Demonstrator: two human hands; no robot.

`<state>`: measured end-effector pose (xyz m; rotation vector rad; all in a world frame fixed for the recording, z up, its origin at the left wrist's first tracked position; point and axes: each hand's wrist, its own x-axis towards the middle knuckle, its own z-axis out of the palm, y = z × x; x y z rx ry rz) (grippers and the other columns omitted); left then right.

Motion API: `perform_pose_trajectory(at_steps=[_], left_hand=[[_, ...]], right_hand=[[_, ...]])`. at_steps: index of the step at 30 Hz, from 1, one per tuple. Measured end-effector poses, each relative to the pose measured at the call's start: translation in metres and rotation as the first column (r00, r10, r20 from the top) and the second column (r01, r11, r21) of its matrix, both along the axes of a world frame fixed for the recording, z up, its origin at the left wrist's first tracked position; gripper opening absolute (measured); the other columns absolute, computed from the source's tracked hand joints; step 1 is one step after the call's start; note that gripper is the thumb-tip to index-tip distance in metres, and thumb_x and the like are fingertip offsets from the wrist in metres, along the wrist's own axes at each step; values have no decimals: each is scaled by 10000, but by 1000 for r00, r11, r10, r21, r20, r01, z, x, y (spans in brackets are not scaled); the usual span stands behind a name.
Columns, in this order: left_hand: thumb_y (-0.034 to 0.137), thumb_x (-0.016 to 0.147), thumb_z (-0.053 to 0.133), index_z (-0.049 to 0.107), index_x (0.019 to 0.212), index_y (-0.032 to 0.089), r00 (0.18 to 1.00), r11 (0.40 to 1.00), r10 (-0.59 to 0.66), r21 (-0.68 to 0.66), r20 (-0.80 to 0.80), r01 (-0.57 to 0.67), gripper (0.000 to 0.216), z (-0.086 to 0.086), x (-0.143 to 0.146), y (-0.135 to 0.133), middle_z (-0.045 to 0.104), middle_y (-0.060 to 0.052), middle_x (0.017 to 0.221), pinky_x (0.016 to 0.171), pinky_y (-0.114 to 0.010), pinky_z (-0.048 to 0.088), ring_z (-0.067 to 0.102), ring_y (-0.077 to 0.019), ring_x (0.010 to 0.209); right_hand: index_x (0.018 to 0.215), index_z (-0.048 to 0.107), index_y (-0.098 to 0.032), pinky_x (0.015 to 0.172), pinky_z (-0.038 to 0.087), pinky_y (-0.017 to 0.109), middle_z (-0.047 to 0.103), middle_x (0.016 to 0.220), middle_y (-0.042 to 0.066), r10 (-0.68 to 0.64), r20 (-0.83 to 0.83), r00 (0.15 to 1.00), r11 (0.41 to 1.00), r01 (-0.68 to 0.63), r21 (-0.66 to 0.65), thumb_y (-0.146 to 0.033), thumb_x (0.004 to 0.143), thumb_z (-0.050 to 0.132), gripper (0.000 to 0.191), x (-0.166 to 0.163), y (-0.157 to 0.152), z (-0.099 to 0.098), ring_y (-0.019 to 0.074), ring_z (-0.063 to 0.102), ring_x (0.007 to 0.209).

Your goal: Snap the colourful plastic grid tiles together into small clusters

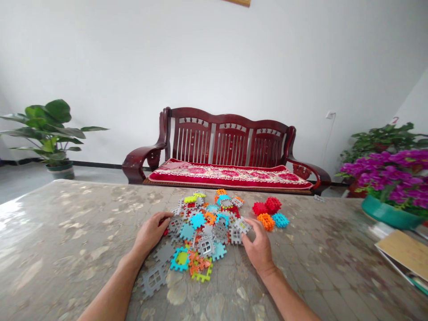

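Note:
A loose heap of plastic interlocking tiles (pixel 198 220) in grey, blue, orange, red and green lies on the table in front of me. My left hand (pixel 153 232) is at the heap's left edge, its fingers curled round a red interlocking tile (pixel 165 232) that they mostly hide. On the heap's right side, my right hand (pixel 259 247) pinches a grey window tile (pixel 243 225) between thumb and fingers, tilted above another grey window tile (pixel 236 236). Nearest to me lie a grey window tile (pixel 154 280) and a green frame tile (pixel 202 273).
Right of the heap stand red cubes (pixel 273 204), an orange cube (pixel 266 221) and a blue piece (pixel 280 220). Purple flowers in a teal pot (pixel 388 214) and a brown folder (pixel 404 252) occupy the table's right side. A wooden bench (pixel 230 138) stands behind the table (pixel 90 254).

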<state>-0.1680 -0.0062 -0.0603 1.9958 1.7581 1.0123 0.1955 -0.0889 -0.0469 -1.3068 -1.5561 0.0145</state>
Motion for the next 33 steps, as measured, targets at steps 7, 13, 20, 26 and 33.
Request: perform_pose_trajectory(at_steps=[7, 13, 20, 26, 33], left_hand=[[407, 827, 449, 698, 1007, 237, 1000, 1000, -5, -9, -18, 5, 351, 0, 1, -1, 725, -38, 1073, 952, -327, 467, 642, -217, 1020], [410, 825, 451, 702, 1000, 246, 1000, 1000, 6, -20, -13, -6, 347, 1, 1, -1, 726, -33, 1075, 968, -330, 464, 643, -216, 1026], [414, 814, 463, 710, 980, 247, 1000, 1000, 5, 3, -1, -5, 340, 1, 1, -1, 730, -25, 1058, 952, -324, 473, 649, -220, 1007], [412, 824, 449, 702, 998, 237, 1000, 1000, 6, -14, -19, -6, 354, 3, 2, -2, 727, -34, 1064, 943, -321, 471, 646, -222, 1018], [404, 825, 454, 707, 996, 240, 1000, 1000, 4, -6, -21, -5, 347, 2, 0, -1, 728, -27, 1061, 931, -312, 477, 652, -219, 1011]], right_hand=[[1058, 643, -201, 922, 476, 406, 658, 1068, 89, 17, -86, 996, 998, -23, -59, -229, 774, 578, 293, 1, 1, 1, 238, 590, 1016], [973, 679, -209, 928, 477, 403, 669, 1024, 83, 44, -76, 996, 997, -48, -57, -228, 776, 580, 221, 2, 3, 0, 234, 602, 996], [899, 684, -211, 879, 497, 368, 681, 958, 68, 78, -88, 993, 988, -89, -129, -253, 796, 576, 155, 2, 1, 0, 224, 624, 937], [882, 690, -200, 782, 511, 319, 697, 914, 66, 111, -134, 985, 977, -133, -170, -281, 805, 564, 168, 1, -2, 1, 216, 637, 887], [875, 701, -179, 728, 526, 323, 718, 877, 79, 46, -288, 957, 980, -99, -170, -351, 791, 584, 225, 5, 3, -1, 220, 654, 810]])
